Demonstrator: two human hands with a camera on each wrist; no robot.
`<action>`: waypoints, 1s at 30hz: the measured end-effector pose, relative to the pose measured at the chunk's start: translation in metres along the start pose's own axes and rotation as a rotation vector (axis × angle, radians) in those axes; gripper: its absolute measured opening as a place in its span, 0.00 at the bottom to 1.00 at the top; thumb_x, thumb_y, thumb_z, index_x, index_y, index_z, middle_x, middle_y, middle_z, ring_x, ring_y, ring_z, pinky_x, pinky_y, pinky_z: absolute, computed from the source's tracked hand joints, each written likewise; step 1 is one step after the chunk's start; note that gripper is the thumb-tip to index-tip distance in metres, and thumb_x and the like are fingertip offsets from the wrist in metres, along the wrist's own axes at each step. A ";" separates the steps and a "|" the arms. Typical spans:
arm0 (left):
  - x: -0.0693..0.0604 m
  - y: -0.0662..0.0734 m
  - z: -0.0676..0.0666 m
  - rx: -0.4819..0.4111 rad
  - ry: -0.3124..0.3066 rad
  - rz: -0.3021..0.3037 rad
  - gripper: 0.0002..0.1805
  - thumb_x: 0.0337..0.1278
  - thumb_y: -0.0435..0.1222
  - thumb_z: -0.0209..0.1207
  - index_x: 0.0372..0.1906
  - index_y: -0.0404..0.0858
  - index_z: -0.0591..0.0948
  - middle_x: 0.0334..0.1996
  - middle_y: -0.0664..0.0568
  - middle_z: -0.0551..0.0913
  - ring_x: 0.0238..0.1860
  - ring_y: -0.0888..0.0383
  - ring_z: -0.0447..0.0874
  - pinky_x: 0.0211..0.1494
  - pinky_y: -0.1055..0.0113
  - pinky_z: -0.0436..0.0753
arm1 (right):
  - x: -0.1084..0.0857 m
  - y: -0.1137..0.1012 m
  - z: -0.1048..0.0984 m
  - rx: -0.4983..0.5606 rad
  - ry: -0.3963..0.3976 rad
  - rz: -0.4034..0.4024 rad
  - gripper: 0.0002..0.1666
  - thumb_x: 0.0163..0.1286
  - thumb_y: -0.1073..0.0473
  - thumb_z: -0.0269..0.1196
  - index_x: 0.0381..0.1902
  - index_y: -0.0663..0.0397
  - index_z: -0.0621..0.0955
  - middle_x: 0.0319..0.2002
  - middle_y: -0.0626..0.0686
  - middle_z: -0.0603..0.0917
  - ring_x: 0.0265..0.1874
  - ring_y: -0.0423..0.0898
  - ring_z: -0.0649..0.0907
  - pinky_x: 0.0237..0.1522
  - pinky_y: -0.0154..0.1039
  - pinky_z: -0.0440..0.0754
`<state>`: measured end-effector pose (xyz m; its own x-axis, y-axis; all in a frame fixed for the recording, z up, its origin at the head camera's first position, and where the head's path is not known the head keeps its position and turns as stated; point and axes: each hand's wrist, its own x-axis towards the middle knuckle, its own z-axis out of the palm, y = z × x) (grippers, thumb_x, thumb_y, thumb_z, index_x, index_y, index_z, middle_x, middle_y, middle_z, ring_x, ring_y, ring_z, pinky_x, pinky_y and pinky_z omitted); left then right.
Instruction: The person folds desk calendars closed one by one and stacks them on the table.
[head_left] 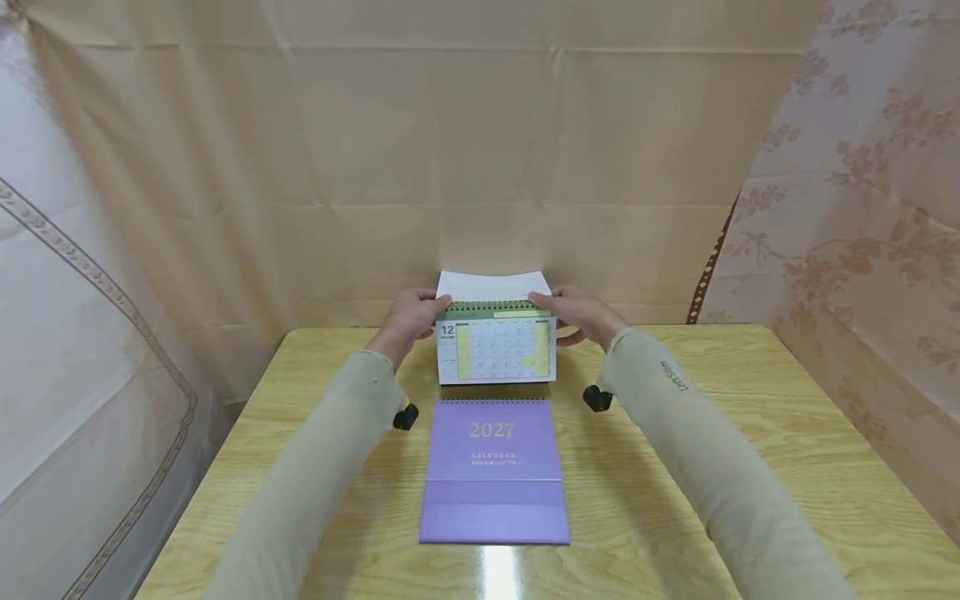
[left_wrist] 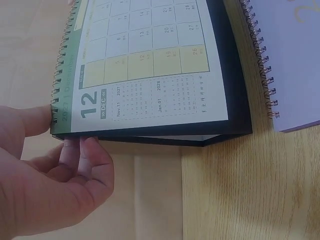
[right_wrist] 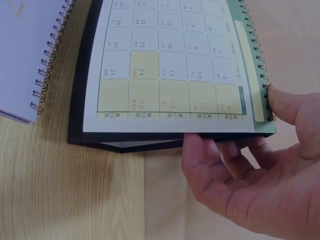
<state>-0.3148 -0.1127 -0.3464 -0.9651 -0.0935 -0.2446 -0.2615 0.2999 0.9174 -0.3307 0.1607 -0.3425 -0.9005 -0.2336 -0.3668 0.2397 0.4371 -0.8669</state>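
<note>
A desk calendar with a green spiral-bound top edge stands near the table's back edge, its page showing month 12; a white sheet rises behind the rings. At its upper left corner my left hand grips it, thumb on the ring edge and fingers behind, as the left wrist view shows on the calendar page. My right hand holds the upper right corner the same way; in the right wrist view its thumb lies by the rings and its fingers curl at the side edge. A purple 2027 calendar lies flat in front.
Both calendars are on a light wooden table. Behind it hangs a beige cloth, close to the standing calendar. Patterned cloths hang along the sides. Long sleeves cover both forearms, with a small black object at each wrist.
</note>
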 end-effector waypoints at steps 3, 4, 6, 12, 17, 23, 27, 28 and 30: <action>0.000 0.000 0.001 0.000 0.011 0.005 0.25 0.73 0.43 0.59 0.68 0.35 0.74 0.57 0.45 0.81 0.53 0.51 0.78 0.64 0.51 0.76 | 0.000 0.000 0.000 0.006 0.006 -0.002 0.26 0.78 0.39 0.56 0.53 0.57 0.77 0.47 0.55 0.86 0.46 0.53 0.83 0.57 0.59 0.78; 0.000 0.000 0.002 -0.003 0.015 0.009 0.25 0.73 0.42 0.59 0.68 0.35 0.74 0.57 0.45 0.81 0.53 0.52 0.78 0.64 0.51 0.76 | 0.000 0.000 0.000 0.010 0.011 0.000 0.26 0.78 0.40 0.56 0.53 0.57 0.77 0.49 0.55 0.86 0.49 0.54 0.82 0.57 0.59 0.78; 0.000 0.000 0.002 -0.019 0.024 0.017 0.25 0.72 0.41 0.60 0.68 0.35 0.74 0.56 0.45 0.82 0.51 0.52 0.78 0.63 0.52 0.76 | 0.000 -0.001 0.001 0.003 0.023 0.003 0.26 0.78 0.40 0.56 0.55 0.57 0.75 0.53 0.56 0.83 0.55 0.54 0.79 0.58 0.59 0.77; 0.001 0.000 0.002 -0.040 0.037 0.047 0.26 0.69 0.40 0.63 0.67 0.34 0.73 0.56 0.43 0.81 0.52 0.51 0.78 0.62 0.51 0.75 | 0.000 -0.003 0.001 -0.075 0.089 0.010 0.26 0.76 0.39 0.58 0.53 0.55 0.74 0.57 0.54 0.75 0.57 0.52 0.71 0.48 0.48 0.74; 0.003 -0.001 0.002 -0.023 0.040 0.050 0.28 0.69 0.40 0.63 0.68 0.34 0.72 0.59 0.42 0.80 0.57 0.50 0.77 0.62 0.52 0.75 | -0.001 -0.006 0.002 -0.113 0.104 -0.015 0.24 0.76 0.40 0.59 0.47 0.56 0.73 0.49 0.53 0.72 0.40 0.50 0.68 0.34 0.40 0.69; 0.006 0.000 0.000 -0.002 0.035 0.054 0.28 0.69 0.41 0.63 0.67 0.31 0.73 0.59 0.41 0.79 0.58 0.49 0.77 0.62 0.53 0.76 | 0.002 -0.007 0.002 -0.187 0.139 -0.031 0.25 0.76 0.40 0.60 0.49 0.57 0.73 0.34 0.52 0.70 0.25 0.45 0.65 0.26 0.37 0.69; 0.006 0.001 -0.002 0.005 0.025 0.057 0.27 0.69 0.40 0.62 0.66 0.30 0.74 0.59 0.41 0.79 0.58 0.49 0.76 0.60 0.55 0.77 | 0.003 -0.007 0.002 -0.216 0.162 -0.040 0.25 0.75 0.41 0.60 0.49 0.57 0.70 0.28 0.51 0.68 0.20 0.43 0.65 0.25 0.37 0.74; 0.006 0.001 -0.002 0.007 0.023 0.057 0.27 0.69 0.40 0.62 0.66 0.30 0.74 0.59 0.41 0.79 0.58 0.50 0.76 0.59 0.56 0.77 | 0.004 -0.007 0.002 -0.209 0.166 -0.042 0.25 0.75 0.41 0.61 0.48 0.56 0.70 0.28 0.50 0.69 0.20 0.43 0.66 0.25 0.38 0.75; 0.007 0.002 -0.002 0.011 0.020 0.052 0.26 0.70 0.41 0.62 0.66 0.31 0.74 0.60 0.42 0.79 0.57 0.51 0.76 0.58 0.57 0.77 | 0.004 -0.008 0.003 -0.201 0.171 -0.044 0.25 0.75 0.41 0.61 0.47 0.56 0.68 0.27 0.50 0.69 0.20 0.44 0.67 0.26 0.38 0.76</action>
<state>-0.3217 -0.1150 -0.3454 -0.9770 -0.0962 -0.1902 -0.2112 0.3157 0.9251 -0.3348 0.1541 -0.3382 -0.9607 -0.1137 -0.2531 0.1374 0.5975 -0.7900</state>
